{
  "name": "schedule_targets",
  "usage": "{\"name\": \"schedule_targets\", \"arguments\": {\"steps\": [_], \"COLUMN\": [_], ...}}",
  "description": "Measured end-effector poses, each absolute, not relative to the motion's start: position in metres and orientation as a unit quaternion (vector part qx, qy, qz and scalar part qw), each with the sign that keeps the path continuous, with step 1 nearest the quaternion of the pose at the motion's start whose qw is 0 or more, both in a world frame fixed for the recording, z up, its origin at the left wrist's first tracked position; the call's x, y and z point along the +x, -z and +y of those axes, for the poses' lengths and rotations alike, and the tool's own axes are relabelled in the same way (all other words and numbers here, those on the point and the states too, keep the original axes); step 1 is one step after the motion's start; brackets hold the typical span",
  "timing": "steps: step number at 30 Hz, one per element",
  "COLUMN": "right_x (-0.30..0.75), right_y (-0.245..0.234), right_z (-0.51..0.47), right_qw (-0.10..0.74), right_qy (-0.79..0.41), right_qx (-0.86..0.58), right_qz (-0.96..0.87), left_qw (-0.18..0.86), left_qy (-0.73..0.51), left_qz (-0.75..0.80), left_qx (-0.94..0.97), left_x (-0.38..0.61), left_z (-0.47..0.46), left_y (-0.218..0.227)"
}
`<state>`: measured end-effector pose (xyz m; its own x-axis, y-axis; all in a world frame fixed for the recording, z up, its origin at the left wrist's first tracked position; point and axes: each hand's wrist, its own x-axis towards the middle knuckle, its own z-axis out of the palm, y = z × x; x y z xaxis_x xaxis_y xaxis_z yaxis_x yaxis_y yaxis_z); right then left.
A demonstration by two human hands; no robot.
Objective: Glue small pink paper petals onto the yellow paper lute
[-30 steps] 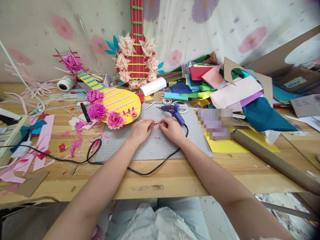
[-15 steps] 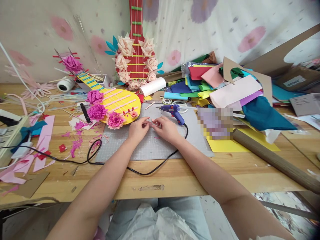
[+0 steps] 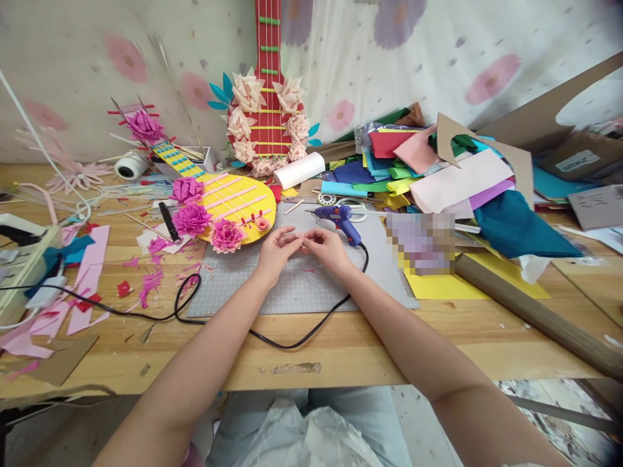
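My left hand [image 3: 278,254] and my right hand [image 3: 327,250] meet fingertip to fingertip above the grey cutting mat [image 3: 243,288]. Both are pinched closed, and whatever lies between the fingertips is too small to make out. Just beyond my right hand rests a blue hot glue gun [image 3: 341,217], nozzle to the left. To the left of my left hand lies a yellow paper guitar [image 3: 233,201] with pink strips across its body. Magenta paper flowers [image 3: 192,220] and a pink one [image 3: 226,235] line its near edge.
A red guitar [image 3: 269,117] with pale paper roses leans on the curtain. Coloured paper [image 3: 389,152] is heaped at the back right, near a brown roll [image 3: 525,308]. Pink scraps [image 3: 90,279] lie left. The glue gun's black cable [image 3: 292,347] loops across the mat and table.
Both hands have shifted slightly right, and their fingertips have come closer together. The whole view has moved a little; the glue gun and the guitars stay in place.
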<state>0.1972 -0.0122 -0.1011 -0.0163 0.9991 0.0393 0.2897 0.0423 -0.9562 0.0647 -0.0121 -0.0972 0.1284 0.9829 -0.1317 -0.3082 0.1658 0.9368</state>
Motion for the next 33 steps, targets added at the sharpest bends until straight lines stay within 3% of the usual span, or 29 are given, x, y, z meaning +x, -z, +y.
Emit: {"name": "schedule_targets", "arguments": {"steps": [7, 15, 20, 27, 33], "right_x": [0.207, 0.205, 0.203, 0.203, 0.204], "right_y": [0.095, 0.106, 0.107, 0.107, 0.107], "right_z": [-0.014, -0.008, -0.007, -0.007, -0.008], "right_qw": [0.405, 0.473, 0.504, 0.534, 0.544], "right_qy": [-0.384, -0.467, -0.492, -0.516, -0.529], "right_qx": [-0.520, -0.466, -0.462, -0.461, -0.457], "right_qz": [-0.647, -0.584, -0.539, -0.486, -0.465], "left_qw": [0.588, 0.476, 0.494, 0.599, 0.595], "left_qy": [-0.542, -0.480, -0.478, -0.503, -0.523], "left_qz": [0.432, 0.469, 0.475, 0.455, 0.465], "left_qx": [0.416, 0.568, 0.549, 0.425, 0.395], "left_x": [0.062, 0.057, 0.059, 0.066, 0.064], "left_z": [-0.010, -0.010, -0.013, -0.016, -0.016], "left_y": [0.099, 0.104, 0.101, 0.093, 0.090]}}
